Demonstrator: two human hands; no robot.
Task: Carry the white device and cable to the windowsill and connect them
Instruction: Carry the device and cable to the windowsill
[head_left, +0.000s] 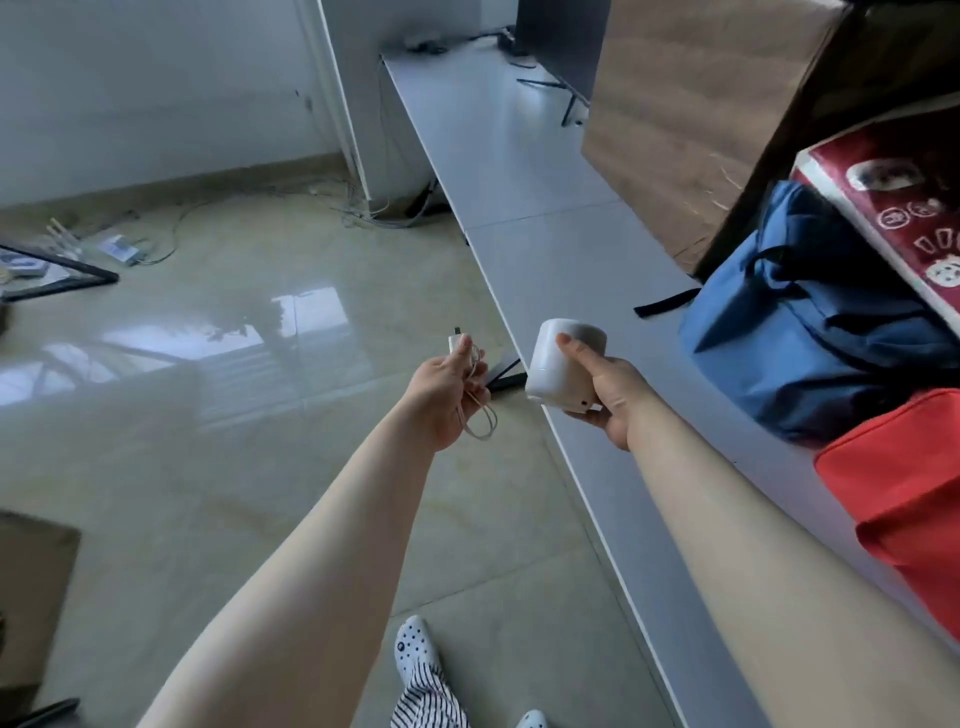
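My right hand (605, 392) grips a white cylindrical device (558, 364), tilted, held just over the near edge of a long pale grey windowsill (524, 171). A small port shows low on the device's side. My left hand (441, 395) holds a white cable (475, 413) with its plug end sticking up past the fingers and a loop hanging below the palm. The two hands are apart, the cable left of the device, over the tiled floor.
On the sill at the right lie a blue bag (810, 322), a red bag (904, 499) and a red printed box (893, 208). A dark monitor (563, 41) stands at the sill's far end. Loose wires (363, 213) and a glass panel (52, 275) lie on the floor.
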